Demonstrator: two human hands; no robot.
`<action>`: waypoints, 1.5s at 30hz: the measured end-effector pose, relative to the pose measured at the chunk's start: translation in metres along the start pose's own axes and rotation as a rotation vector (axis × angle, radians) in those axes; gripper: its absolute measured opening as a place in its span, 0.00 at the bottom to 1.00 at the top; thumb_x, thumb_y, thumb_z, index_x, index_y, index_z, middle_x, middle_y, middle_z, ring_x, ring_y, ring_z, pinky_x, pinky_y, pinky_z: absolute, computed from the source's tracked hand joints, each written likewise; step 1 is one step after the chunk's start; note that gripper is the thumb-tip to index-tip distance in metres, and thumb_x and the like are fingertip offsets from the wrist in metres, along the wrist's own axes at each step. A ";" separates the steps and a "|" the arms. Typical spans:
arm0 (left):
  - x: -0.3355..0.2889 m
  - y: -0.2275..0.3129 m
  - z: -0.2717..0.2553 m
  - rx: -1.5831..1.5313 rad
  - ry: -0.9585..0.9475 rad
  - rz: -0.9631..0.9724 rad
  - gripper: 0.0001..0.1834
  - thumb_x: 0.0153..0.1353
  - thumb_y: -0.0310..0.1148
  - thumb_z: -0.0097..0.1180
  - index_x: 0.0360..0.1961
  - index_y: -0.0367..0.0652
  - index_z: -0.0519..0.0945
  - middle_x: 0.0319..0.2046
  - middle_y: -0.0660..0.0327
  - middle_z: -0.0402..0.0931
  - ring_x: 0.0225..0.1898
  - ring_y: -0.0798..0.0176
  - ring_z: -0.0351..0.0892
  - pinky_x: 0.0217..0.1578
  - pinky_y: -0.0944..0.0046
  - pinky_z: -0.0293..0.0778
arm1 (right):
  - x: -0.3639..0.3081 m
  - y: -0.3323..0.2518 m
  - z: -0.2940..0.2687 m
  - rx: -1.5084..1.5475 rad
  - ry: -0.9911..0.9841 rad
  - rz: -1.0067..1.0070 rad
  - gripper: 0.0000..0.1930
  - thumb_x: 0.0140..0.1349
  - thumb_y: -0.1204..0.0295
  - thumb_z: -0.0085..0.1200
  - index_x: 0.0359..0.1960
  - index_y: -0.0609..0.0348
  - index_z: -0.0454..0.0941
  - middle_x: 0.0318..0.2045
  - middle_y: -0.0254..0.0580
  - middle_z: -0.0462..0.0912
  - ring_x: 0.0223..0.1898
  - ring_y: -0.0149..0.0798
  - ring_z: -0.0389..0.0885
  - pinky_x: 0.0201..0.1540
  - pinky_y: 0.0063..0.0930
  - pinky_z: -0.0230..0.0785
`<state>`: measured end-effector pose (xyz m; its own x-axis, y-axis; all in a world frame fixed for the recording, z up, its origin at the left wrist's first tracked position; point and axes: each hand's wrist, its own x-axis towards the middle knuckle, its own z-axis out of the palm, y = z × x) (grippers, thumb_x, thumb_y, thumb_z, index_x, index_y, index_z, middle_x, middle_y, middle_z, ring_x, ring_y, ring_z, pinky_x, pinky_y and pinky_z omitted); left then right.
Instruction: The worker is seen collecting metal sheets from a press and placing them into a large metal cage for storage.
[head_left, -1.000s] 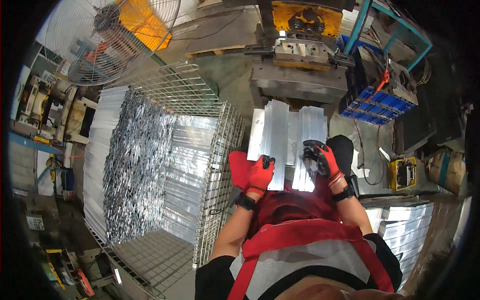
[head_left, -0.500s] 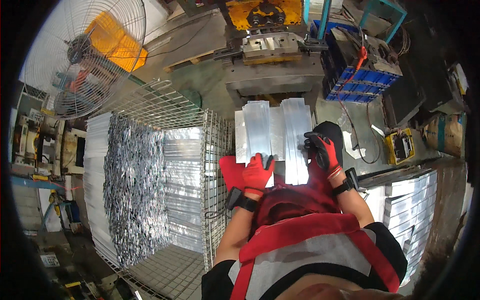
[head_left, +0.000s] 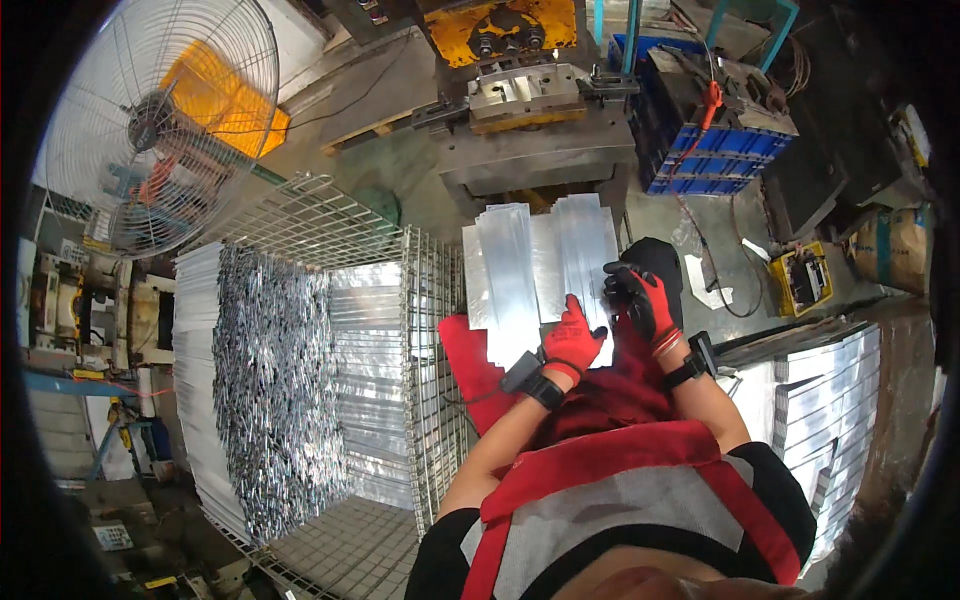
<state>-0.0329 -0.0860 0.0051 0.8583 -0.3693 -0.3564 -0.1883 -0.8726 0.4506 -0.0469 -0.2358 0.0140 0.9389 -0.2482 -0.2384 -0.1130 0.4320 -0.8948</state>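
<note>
Resting flat with fingers together, the left hand (head_left: 573, 338) presses the metal strips (head_left: 540, 265), while the right hand (head_left: 645, 300) is curled closed at their right edge beside the wire cage (head_left: 430, 350).

Red gloves w/ black palms/fingertips on left hand (head_left: 573, 338) & right hand (head_left: 645, 300), black wrist straps (watch-like boxes on both), short black sleeves, red apron w/ grey panel.

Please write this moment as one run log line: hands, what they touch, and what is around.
left hand: flat on metal strips | right hand: at strips' right edge, grip unclear | ahead: press | left: wire cage with stacked strips
</note>
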 end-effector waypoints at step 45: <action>-0.014 0.022 -0.052 -0.225 0.309 0.523 0.09 0.49 0.34 0.55 0.26 0.41 0.71 0.22 0.55 0.73 0.24 0.53 0.73 0.25 0.59 0.67 | -0.005 -0.013 0.046 -0.626 0.141 -0.120 0.29 0.53 0.47 0.47 0.43 0.62 0.68 0.34 0.51 0.76 0.37 0.46 0.75 0.42 0.34 0.65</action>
<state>-0.0237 -0.0835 0.0627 0.7847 -0.5889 0.1935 -0.5427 -0.5019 0.6735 -0.0347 -0.2003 0.0447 0.9101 -0.3929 -0.1319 -0.2176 -0.1820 -0.9589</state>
